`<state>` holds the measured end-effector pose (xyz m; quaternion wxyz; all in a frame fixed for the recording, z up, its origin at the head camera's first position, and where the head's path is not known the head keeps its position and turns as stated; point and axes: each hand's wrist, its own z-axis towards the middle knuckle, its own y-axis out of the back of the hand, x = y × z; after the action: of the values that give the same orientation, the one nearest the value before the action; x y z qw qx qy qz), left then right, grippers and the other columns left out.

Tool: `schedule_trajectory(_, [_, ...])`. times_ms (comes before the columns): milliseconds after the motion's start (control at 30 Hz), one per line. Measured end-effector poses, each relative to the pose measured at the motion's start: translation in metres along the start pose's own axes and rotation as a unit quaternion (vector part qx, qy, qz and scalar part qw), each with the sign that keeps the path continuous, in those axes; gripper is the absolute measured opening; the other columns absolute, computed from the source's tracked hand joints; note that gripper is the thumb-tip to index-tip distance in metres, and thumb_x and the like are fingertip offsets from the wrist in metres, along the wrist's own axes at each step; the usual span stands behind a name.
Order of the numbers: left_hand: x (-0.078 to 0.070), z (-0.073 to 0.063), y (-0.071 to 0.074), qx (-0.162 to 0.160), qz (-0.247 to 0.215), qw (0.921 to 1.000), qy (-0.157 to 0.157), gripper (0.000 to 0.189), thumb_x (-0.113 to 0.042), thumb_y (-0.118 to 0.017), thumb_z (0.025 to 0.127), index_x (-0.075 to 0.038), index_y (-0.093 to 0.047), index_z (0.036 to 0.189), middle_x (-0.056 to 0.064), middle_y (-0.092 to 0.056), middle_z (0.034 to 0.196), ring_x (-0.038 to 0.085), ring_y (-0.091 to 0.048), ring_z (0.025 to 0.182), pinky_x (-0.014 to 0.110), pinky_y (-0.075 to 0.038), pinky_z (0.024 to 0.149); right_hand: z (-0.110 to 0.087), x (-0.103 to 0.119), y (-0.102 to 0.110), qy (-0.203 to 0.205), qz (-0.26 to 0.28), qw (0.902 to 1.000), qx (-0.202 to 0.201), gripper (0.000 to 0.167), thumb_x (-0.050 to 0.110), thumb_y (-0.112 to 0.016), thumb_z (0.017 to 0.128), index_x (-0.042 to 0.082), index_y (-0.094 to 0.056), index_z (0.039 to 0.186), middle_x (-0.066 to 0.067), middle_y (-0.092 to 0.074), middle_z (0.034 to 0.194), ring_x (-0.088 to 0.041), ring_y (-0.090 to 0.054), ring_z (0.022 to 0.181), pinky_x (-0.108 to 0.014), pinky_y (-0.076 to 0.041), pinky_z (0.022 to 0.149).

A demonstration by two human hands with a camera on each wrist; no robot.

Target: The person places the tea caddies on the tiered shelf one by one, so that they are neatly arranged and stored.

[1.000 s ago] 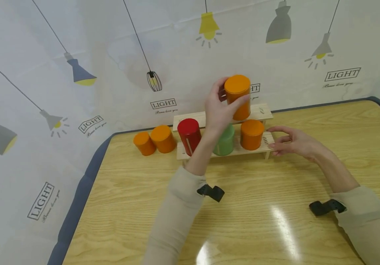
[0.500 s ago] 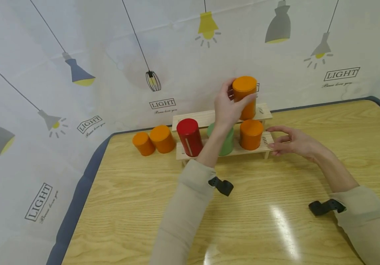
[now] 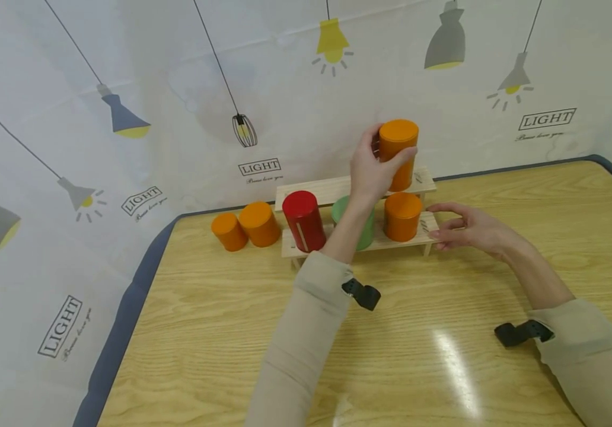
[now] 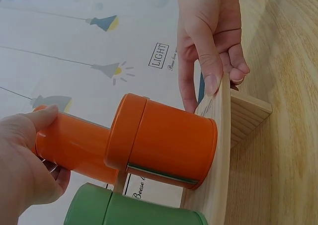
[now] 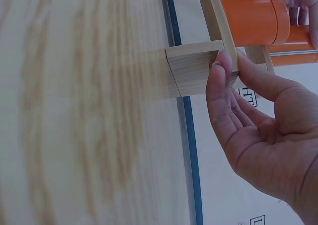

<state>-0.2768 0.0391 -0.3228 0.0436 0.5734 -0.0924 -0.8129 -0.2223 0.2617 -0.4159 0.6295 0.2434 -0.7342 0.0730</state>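
Observation:
In the head view, my left hand grips a tall orange canister by its sides, thumb in front. The canister is upright at the right part of the upper step of a small wooden rack; I cannot tell whether its base touches the wood. On the lower step stand a red canister, a green canister, partly behind my left forearm, and a shorter orange canister. My right hand pinches the right end of the lower step between thumb and fingers.
Two small orange canisters stand side by side on the wooden table, left of the rack. A white cloth wall printed with lamps rises just behind the table's dark edge.
My left hand and the tall orange canister have shifted right along the upper step, mostly in the first half second. My right hand keeps its place at the rack's end.

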Motion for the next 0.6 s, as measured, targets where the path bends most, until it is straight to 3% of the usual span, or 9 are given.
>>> schedule_trajectory(333, [-0.001,0.001,0.001,0.013,0.026,0.9995,0.012,0.071,-0.025,-0.079,0.090,-0.008,-0.043,0.150,0.004,-0.058,0.132,0.013,-0.055,0.115,0.017,-0.046,0.095,-0.001,0.000,0.000,0.000,-0.002,1.0000,0.000,0.067,0.013,-0.066,0.099,0.004,-0.029,0.154,-0.022,-0.064,0.112,-0.030,-0.070,0.091,-0.042,-0.059,0.085])
schedule_trajectory(600, [-0.015,-0.006,0.007,-0.024,0.046,0.9984,0.021,0.077,-0.031,-0.080,0.089,-0.008,-0.043,0.151,0.007,-0.050,0.148,0.021,-0.050,0.128,0.024,-0.045,0.101,0.000,0.001,0.000,0.003,-0.005,1.0000,0.001,0.066,0.013,-0.065,0.099,0.004,-0.030,0.155,-0.022,-0.065,0.112,-0.030,-0.070,0.091,-0.043,-0.059,0.085])
